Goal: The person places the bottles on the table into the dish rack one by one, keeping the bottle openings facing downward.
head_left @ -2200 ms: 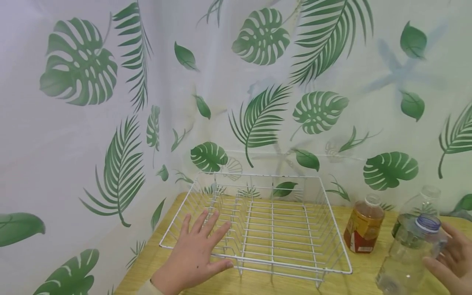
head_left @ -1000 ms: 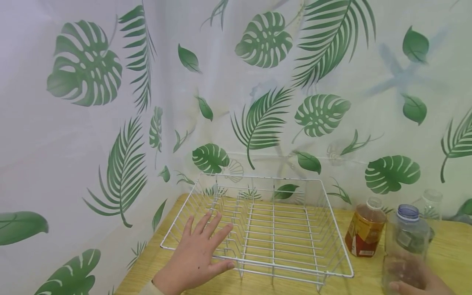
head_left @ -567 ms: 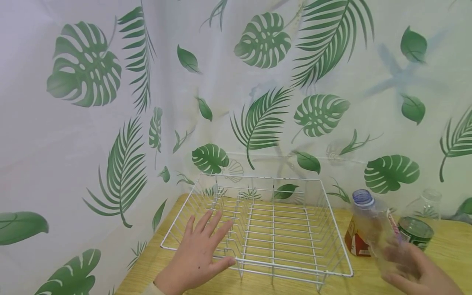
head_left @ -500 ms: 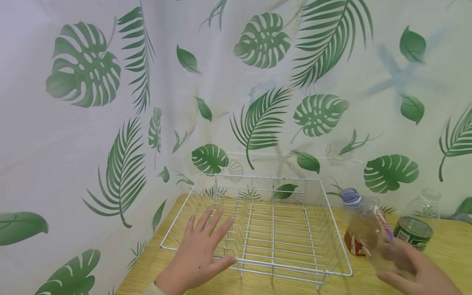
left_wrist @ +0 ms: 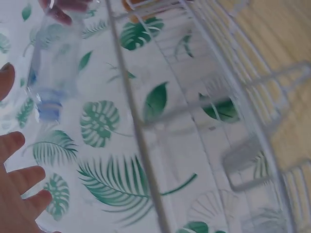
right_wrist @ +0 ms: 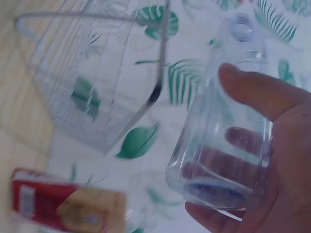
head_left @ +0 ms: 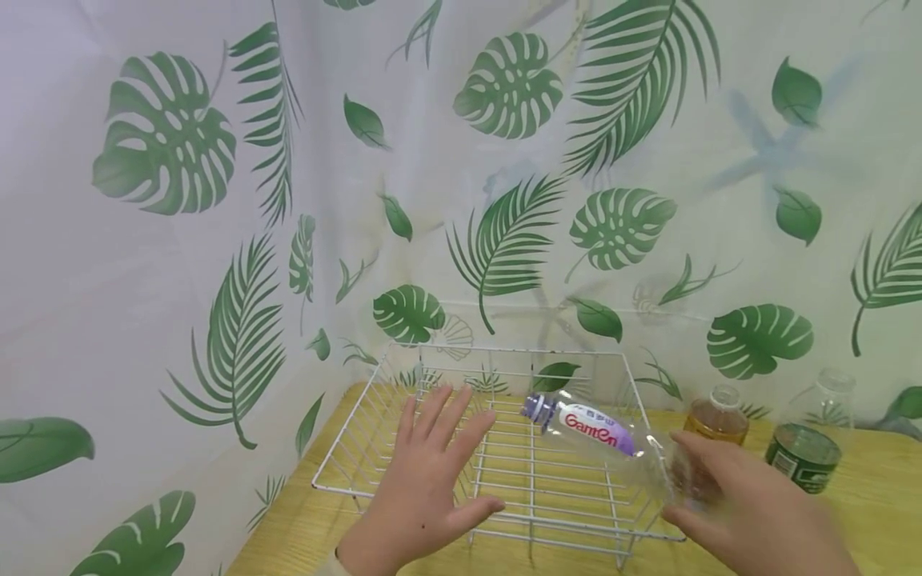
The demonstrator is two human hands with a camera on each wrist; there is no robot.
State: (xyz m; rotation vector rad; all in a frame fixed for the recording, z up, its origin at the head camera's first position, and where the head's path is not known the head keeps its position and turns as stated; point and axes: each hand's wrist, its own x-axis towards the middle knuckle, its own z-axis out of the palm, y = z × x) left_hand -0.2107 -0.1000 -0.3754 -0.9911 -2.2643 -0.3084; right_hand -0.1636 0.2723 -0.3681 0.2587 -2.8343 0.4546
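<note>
My right hand (head_left: pixel 756 508) grips a clear plastic bottle (head_left: pixel 594 428) round its bottom end. The bottle lies tilted over the right part of a white wire dish rack (head_left: pixel 504 350), its purple neck pointing left and a "GamEn" label facing up. In the right wrist view the thumb crosses the bottle (right_wrist: pixel 209 141) and the fingers show through it from behind. My left hand (head_left: pixel 432 492) spreads its fingers above the front left of the rack and holds nothing. Between that hand's fingertips and the bottle neck there is a small gap.
Right of the rack stands a bottle of amber drink (head_left: pixel 709 420), partly hidden by my right hand. Farther right are a green can (head_left: pixel 803 456) and a clear bottle (head_left: pixel 835 384) behind it. A leaf-printed sheet (head_left: pixel 519 240) rises behind the wooden table (head_left: pixel 879 496).
My right hand has taken hold of the clear bottle, tipped it over and carried it left from beside the amber drink to over the rack. My left hand has shifted slightly right.
</note>
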